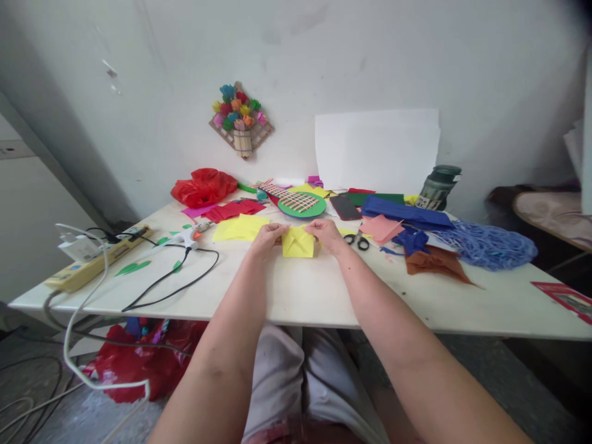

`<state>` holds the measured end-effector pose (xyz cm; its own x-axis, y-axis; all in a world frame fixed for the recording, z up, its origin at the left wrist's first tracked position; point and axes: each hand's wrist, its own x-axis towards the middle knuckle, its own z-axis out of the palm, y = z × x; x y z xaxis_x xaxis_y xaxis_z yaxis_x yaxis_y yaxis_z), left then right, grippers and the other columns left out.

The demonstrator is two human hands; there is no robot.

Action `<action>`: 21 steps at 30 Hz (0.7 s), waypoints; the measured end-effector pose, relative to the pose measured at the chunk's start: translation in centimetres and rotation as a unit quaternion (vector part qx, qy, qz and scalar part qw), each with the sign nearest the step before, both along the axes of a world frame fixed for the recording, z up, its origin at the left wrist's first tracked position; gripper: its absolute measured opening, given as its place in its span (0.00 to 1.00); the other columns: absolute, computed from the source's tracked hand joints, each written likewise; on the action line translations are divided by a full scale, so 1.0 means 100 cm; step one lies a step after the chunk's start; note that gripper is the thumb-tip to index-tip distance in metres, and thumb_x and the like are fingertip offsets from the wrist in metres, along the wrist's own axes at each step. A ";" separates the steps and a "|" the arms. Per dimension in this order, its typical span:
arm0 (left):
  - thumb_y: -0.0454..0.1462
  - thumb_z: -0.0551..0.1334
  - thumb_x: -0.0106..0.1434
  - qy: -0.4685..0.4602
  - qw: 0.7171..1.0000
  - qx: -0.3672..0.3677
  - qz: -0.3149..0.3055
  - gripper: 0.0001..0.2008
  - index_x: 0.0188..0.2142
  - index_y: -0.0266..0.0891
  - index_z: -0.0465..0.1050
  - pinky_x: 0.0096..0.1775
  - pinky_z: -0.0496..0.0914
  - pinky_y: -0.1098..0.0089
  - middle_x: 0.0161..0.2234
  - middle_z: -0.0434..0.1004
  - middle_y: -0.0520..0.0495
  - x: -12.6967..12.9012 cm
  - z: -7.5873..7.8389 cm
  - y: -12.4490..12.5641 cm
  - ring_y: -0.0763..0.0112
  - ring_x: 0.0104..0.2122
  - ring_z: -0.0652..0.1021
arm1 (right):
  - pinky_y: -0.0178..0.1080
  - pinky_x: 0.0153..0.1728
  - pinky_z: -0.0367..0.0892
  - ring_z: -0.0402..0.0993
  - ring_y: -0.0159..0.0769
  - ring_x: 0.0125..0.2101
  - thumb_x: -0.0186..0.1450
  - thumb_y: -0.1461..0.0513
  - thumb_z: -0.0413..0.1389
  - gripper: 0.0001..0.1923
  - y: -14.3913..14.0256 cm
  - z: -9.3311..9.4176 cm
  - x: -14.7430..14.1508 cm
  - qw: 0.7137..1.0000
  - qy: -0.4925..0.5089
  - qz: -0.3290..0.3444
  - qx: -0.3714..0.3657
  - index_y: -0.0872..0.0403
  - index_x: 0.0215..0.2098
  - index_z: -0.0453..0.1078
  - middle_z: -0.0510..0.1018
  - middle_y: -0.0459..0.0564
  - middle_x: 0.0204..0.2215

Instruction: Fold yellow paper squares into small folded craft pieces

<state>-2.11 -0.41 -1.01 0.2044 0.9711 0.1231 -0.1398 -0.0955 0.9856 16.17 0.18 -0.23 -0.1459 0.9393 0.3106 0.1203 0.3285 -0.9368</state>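
A folded yellow paper piece (pixel 298 244) lies on the white table (pixel 324 296) in front of me. My left hand (pixel 268 237) pinches its upper left corner and my right hand (pixel 326 234) pinches its upper right corner. Both forearms reach over the table's near edge. A larger yellow sheet (pixel 238 229) lies just left of my left hand. Black-handled scissors (pixel 357 240) rest just right of my right hand.
A glue gun (pixel 190 235) with a black cord and a yellow power strip (pixel 92 262) sit at the left. Red papers (pixel 234 210), a green woven disc (pixel 301 204), a phone (pixel 345 207), blue paper (pixel 404 214), blue netting (pixel 490 245), brown paper (pixel 435 262) and a dark bottle (pixel 438 187) crowd the back and right.
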 end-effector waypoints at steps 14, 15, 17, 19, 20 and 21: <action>0.48 0.62 0.46 0.006 1.000 0.013 0.003 0.18 0.27 0.34 0.69 0.26 0.65 0.73 0.23 0.71 0.49 0.003 0.001 -0.002 0.74 0.22 0.72 | 0.29 0.14 0.54 0.57 0.23 0.14 0.47 0.59 0.57 0.08 0.002 -0.002 0.001 1.000 0.018 0.005 -0.006 0.58 0.20 0.68 0.67 0.43 0.15; 0.48 0.62 0.46 0.016 1.000 0.012 0.006 0.18 0.27 0.34 0.69 0.25 0.65 0.74 0.22 0.71 0.49 0.003 0.001 -0.001 0.75 0.21 0.71 | 0.29 0.14 0.54 0.57 0.23 0.14 0.47 0.59 0.57 0.09 0.002 -0.002 0.000 1.000 0.018 0.006 -0.007 0.58 0.20 0.68 0.67 0.43 0.15; 0.46 0.64 0.44 0.035 0.999 0.015 0.017 0.17 0.25 0.34 0.68 0.23 0.63 0.75 0.21 0.70 0.51 0.004 0.000 -0.001 0.77 0.20 0.70 | 0.29 0.15 0.55 0.58 0.24 0.14 0.47 0.59 0.57 0.09 0.003 -0.003 -0.001 1.000 0.019 0.014 -0.007 0.58 0.21 0.68 0.67 0.43 0.15; 0.45 0.65 0.43 0.046 0.998 0.025 0.030 0.15 0.23 0.34 0.68 0.22 0.61 0.76 0.19 0.67 0.53 0.004 -0.001 0.001 0.79 0.18 0.68 | 0.29 0.15 0.55 0.59 0.24 0.15 0.47 0.58 0.58 0.10 0.002 -0.003 -0.002 0.999 0.022 0.026 -0.012 0.58 0.21 0.68 0.68 0.43 0.15; 0.44 0.65 0.42 0.048 0.998 0.031 0.034 0.15 0.22 0.34 0.67 0.21 0.60 0.76 0.18 0.66 0.53 0.005 -0.002 0.002 0.80 0.17 0.67 | 0.29 0.15 0.56 0.60 0.25 0.15 0.47 0.58 0.58 0.11 0.001 -0.003 -0.002 0.999 0.024 0.032 -0.017 0.58 0.22 0.68 0.68 0.43 0.15; 0.44 0.65 0.42 0.049 0.997 0.038 0.037 0.15 0.22 0.34 0.67 0.21 0.59 0.77 0.17 0.65 0.54 0.005 -0.002 0.002 0.80 0.17 0.66 | 0.29 0.15 0.56 0.61 0.25 0.16 0.47 0.57 0.58 0.11 0.000 -0.002 -0.002 0.999 0.026 0.038 -0.023 0.59 0.23 0.68 0.69 0.44 0.16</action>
<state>-1.65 -0.19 -1.23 0.1477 0.9726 0.1796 -0.0333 -0.1766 0.9837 15.95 0.23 -0.46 -0.2018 0.9397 0.2761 0.0468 0.2908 -0.9556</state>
